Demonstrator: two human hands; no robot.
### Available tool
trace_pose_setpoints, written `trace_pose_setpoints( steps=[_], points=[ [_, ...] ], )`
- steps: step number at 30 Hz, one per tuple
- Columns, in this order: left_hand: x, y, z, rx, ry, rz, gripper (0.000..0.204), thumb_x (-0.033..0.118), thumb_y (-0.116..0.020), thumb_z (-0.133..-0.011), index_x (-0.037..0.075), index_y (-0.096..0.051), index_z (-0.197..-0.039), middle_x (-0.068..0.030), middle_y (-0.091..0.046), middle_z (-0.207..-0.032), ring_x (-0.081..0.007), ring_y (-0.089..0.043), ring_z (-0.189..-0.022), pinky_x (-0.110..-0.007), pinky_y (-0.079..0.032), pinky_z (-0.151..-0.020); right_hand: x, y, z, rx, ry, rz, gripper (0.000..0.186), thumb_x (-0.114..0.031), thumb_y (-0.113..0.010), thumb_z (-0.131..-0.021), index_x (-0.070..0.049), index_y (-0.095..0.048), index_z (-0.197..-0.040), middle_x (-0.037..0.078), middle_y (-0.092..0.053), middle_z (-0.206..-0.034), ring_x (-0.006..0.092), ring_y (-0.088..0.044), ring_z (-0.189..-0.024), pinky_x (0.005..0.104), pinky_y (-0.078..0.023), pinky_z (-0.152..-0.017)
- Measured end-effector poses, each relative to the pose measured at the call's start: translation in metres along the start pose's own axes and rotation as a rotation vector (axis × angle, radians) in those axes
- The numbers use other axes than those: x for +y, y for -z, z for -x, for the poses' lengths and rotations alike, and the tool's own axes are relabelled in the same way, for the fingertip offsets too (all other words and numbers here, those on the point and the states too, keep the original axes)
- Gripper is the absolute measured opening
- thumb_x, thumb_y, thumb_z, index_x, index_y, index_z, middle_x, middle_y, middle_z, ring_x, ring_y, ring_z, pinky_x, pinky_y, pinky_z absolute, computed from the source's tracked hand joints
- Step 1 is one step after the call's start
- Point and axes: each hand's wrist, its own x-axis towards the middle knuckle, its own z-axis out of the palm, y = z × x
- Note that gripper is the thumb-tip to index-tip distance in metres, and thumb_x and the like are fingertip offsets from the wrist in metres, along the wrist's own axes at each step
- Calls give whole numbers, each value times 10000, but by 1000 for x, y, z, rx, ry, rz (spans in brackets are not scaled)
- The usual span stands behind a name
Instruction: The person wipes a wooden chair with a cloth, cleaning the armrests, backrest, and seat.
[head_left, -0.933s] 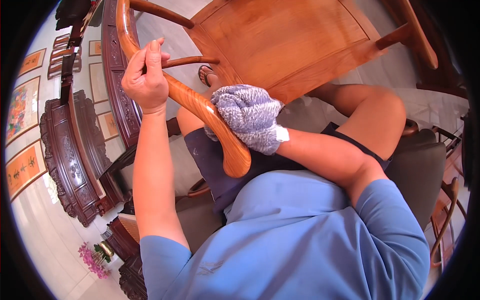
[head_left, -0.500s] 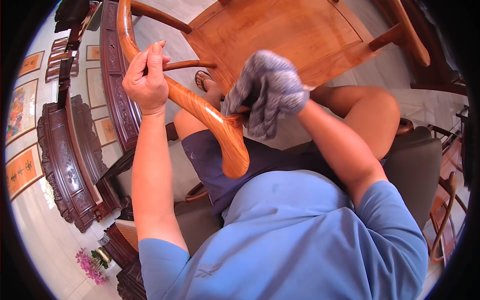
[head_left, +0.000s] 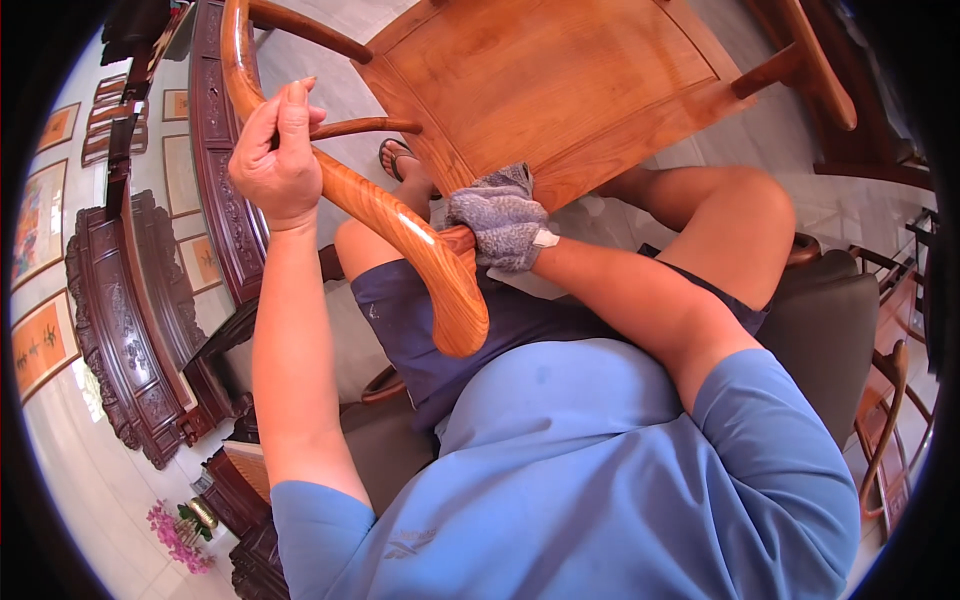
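My left hand (head_left: pixel 275 165) is closed round the glossy curved wooden armrest (head_left: pixel 385 215) of a chair whose broad light-brown seat (head_left: pixel 550 90) fills the top of the view. My right hand (head_left: pixel 500 225) is covered by a fluffy grey-blue cloth (head_left: pixel 490 200) and is bunched round the short wooden post (head_left: pixel 457 240) under the armrest's scrolled end; its fingers are hidden under the cloth, curled with it. The armrest's end hangs over my lap, between my bent knees.
I sit on a dark seat (head_left: pixel 820 340). Carved dark wooden furniture (head_left: pixel 130 330) stands along the left, with framed pictures (head_left: pixel 42 345) and pink flowers (head_left: pixel 178 535). More wooden chairs (head_left: pixel 890 430) are at the right. My sandalled foot (head_left: pixel 398 160) rests under the chair.
My right hand with the cloth rose off the armrest half a second ago and has come down and left onto the post. My left hand and the armrest shifted slightly left.
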Motion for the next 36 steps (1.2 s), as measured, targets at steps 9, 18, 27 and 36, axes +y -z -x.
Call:
trace_pose_setpoints(
  steps=[9,18,27,36],
  points=[
    [-4,5,6,16,27,6,204,162,-690,-1010,-10,-799,-1007,-41,-736,-800,-94,-677,-708,-226,-537,-650,-19,14,3,-64,39,249,171,-205,-761,-725,-88,-755,-849,188,-727,-879,378,-718,-913,471,-565,-776],
    [-6,9,8,2,16,-12,195,147,-699,-1006,-25,-783,-1040,-59,-753,-840,-101,-679,-722,-229,-552,-674,-56,22,1,362,269,123,232,-166,-726,-737,-65,-731,-946,133,-697,-828,328,-692,-849,454,-553,-691],
    [0,5,7,23,28,23,185,138,-693,-1007,-17,-795,-1019,-59,-753,-830,-99,-690,-729,-225,-548,-681,11,-13,3,-95,19,166,286,-227,-757,-700,-104,-745,-958,148,-716,-964,370,-682,-895,462,-513,-800],
    [-5,8,6,10,21,45,185,175,-698,-1006,31,-810,-1035,-27,-733,-792,-78,-668,-717,-220,-526,-668,-4,18,-33,-377,-3,-72,262,-281,-721,-884,-148,-730,-1109,87,-753,-1039,270,-717,-948,398,-557,-832]
  ],
)
